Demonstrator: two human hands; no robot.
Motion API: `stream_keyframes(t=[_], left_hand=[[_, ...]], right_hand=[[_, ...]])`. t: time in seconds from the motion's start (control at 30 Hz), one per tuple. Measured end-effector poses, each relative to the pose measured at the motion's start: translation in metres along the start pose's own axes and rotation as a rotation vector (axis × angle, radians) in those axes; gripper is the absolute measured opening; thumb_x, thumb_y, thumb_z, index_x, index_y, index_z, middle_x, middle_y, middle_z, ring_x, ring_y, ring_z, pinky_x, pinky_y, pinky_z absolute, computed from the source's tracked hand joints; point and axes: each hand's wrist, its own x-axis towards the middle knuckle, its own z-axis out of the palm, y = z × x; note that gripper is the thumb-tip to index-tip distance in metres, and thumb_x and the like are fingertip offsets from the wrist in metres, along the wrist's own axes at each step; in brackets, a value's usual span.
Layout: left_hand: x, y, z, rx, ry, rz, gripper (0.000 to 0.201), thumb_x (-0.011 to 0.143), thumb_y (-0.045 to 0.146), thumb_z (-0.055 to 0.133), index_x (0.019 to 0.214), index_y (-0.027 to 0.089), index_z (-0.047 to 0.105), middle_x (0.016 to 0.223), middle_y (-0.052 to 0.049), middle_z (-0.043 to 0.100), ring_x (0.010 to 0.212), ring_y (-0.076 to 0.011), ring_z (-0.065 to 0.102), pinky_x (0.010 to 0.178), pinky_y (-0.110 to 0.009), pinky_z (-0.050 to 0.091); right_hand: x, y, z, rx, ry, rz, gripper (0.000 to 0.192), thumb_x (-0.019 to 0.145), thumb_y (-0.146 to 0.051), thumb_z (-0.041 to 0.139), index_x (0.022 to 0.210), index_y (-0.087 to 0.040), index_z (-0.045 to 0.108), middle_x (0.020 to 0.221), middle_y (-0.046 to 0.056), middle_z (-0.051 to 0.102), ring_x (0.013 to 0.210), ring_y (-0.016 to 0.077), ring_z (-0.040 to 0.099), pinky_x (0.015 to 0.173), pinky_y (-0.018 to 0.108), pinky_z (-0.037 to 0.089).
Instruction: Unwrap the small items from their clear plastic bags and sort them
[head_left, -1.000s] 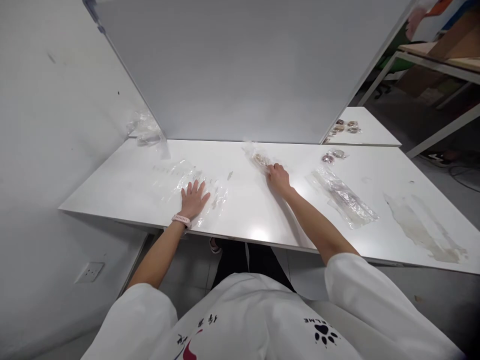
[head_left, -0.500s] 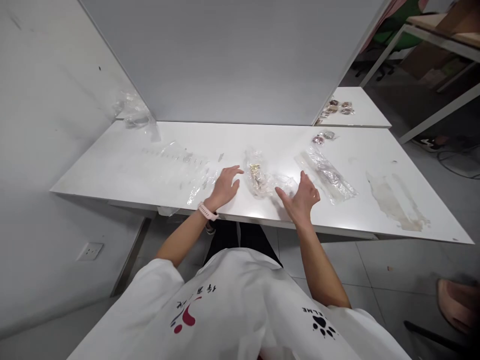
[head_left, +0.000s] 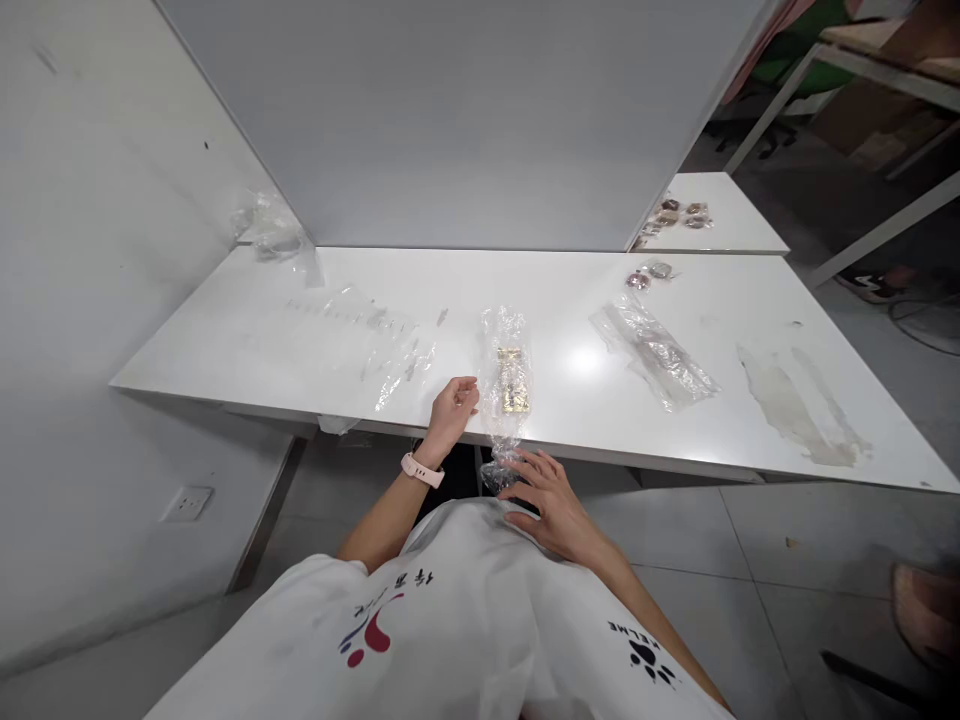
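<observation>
Pinching lower end of clear plastic bag [head_left: 505, 385] below near bench edge: right hand [head_left: 551, 500], grip narrow on film. Left hand [head_left: 452, 405] curled loosely at bench [head_left: 300, 345] near edge, just beside bag, holding nothing visible. Bag lies across near edge, gold item [head_left: 513, 380] inside, tail hanging off.

Risks: thin film slipping from grip; bag sliding off edge, gold item dropping to floor; film tearing.

Count: one held bag; one long wrapper [head_left: 652, 347] toward right; flat clear film pile [head_left: 367, 335] toward left; two small round pieces [head_left: 649, 275] at far edge.
</observation>
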Motion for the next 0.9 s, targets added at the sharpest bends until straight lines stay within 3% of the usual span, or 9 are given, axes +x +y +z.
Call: stream_keyframes(t=[0.1, 0.2, 0.27, 0.33, 0.47, 0.57, 0.67, 0.77, 0.9], left_hand=[[-0.008, 0.005, 0.001, 0.160, -0.026, 0.124, 0.029, 0.094, 0.029, 0.056, 0.122, 0.022, 0.064, 0.126, -0.009, 0.062, 0.107, -0.0202, 0.063, 0.085, -0.033, 0.058], [-0.018, 0.014, 0.009, 0.414, -0.051, 0.289, 0.029, 0.093, 0.022, 0.057, 0.119, 0.025, 0.071, 0.138, -0.010, 0.057, 0.130, -0.0273, 0.049, 0.103, -0.044, 0.050], [-0.026, 0.019, 0.016, 0.558, -0.065, 0.384, 0.028, 0.093, 0.019, 0.057, 0.114, 0.027, 0.074, 0.144, -0.007, 0.054, 0.136, -0.0295, 0.042, 0.112, -0.051, 0.040], [-0.034, 0.022, 0.022, 0.641, -0.093, 0.463, 0.029, 0.094, 0.016, 0.055, 0.110, 0.029, 0.076, 0.145, -0.004, 0.056, 0.137, -0.0291, 0.043, 0.117, -0.057, 0.031], [-0.041, 0.019, 0.029, 0.677, -0.206, 0.581, 0.030, 0.094, 0.010, 0.052, 0.100, 0.028, 0.076, 0.136, -0.001, 0.065, 0.136, -0.0262, 0.048, 0.122, -0.064, 0.014], [-0.040, 0.014, 0.030, 0.631, -0.331, 0.623, 0.033, 0.092, 0.006, 0.049, 0.092, 0.024, 0.076, 0.122, -0.003, 0.072, 0.128, -0.0221, 0.056, 0.123, -0.059, 0.016], [-0.038, 0.009, 0.032, 0.544, -0.413, 0.635, 0.037, 0.088, 0.002, 0.049, 0.093, 0.025, 0.077, 0.114, -0.001, 0.075, 0.123, -0.0192, 0.061, 0.124, -0.055, 0.018], [-0.035, 0.006, 0.031, 0.464, -0.356, 0.587, 0.035, 0.089, 0.003, 0.051, 0.100, 0.026, 0.076, 0.117, -0.001, 0.075, 0.118, -0.0183, 0.065, 0.120, -0.051, 0.029], [-0.033, 0.002, 0.021, 0.455, -0.160, 0.485, 0.027, 0.092, 0.007, 0.052, 0.100, 0.022, 0.073, 0.105, -0.002, 0.077, 0.100, -0.0187, 0.070, 0.098, -0.041, 0.049]], right_hand=[[0.000, 0.000, -0.011, 0.202, -0.013, 0.118, 0.016, 0.094, -0.041, 0.063, 0.094, -0.028, 0.073, 0.108, 0.004, 0.075, 0.114, 0.0282, 0.064, 0.107, 0.053, 0.041], [0.014, 0.000, -0.023, 0.344, 0.249, 0.305, 0.026, 0.096, -0.044, 0.058, 0.083, -0.024, 0.068, 0.087, 0.003, 0.072, 0.088, 0.0216, 0.067, 0.088, 0.040, 0.051], [0.026, 0.003, -0.025, 0.361, 0.417, 0.389, 0.027, 0.094, -0.048, 0.059, 0.090, -0.023, 0.068, 0.092, 0.005, 0.070, 0.087, 0.0204, 0.065, 0.081, 0.036, 0.053], [0.038, 0.007, -0.020, 0.360, 0.498, 0.455, 0.035, 0.091, -0.053, 0.059, 0.106, -0.022, 0.067, 0.109, 0.008, 0.068, 0.089, 0.0200, 0.064, 0.076, 0.034, 0.053], [0.053, 0.013, -0.009, 0.340, 0.442, 0.568, 0.058, 0.089, -0.062, 0.056, 0.130, -0.020, 0.058, 0.132, 0.014, 0.060, 0.088, 0.0204, 0.065, 0.068, 0.033, 0.052], [0.061, 0.016, -0.006, 0.235, 0.378, 0.621, 0.057, 0.087, -0.063, 0.056, 0.124, -0.020, 0.061, 0.124, 0.013, 0.065, 0.083, 0.0204, 0.065, 0.075, 0.036, 0.051], [0.069, 0.024, -0.007, 0.152, 0.357, 0.674, 0.043, 0.088, -0.055, 0.055, 0.110, -0.021, 0.066, 0.107, 0.009, 0.071, 0.078, 0.0207, 0.065, 0.075, 0.036, 0.048], [0.071, 0.042, -0.013, 0.126, 0.345, 0.701, 0.027, 0.087, -0.041, 0.051, 0.093, -0.021, 0.067, 0.087, 0.006, 0.073, 0.074, 0.0208, 0.064, 0.073, 0.034, 0.045], [0.056, 0.066, -0.034, -0.037, 0.435, 0.836, 0.024, 0.086, -0.034, 0.050, 0.094, -0.020, 0.068, 0.084, 0.007, 0.072, 0.073, 0.0210, 0.062, 0.070, 0.033, 0.041]])
